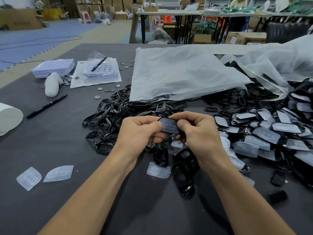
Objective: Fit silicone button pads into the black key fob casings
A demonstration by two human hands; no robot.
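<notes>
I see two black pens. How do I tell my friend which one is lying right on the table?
Look at the left side of the grey table, near the big white roll at its edge. Just right of the roll, the black pen lies slanted, flat on the table. The other pen sits farther back, on a bagged white tray.

Fingers (182, 123) hide the ends of the held casing (169, 127); the left edge crops the white roll (9, 117).
</notes>
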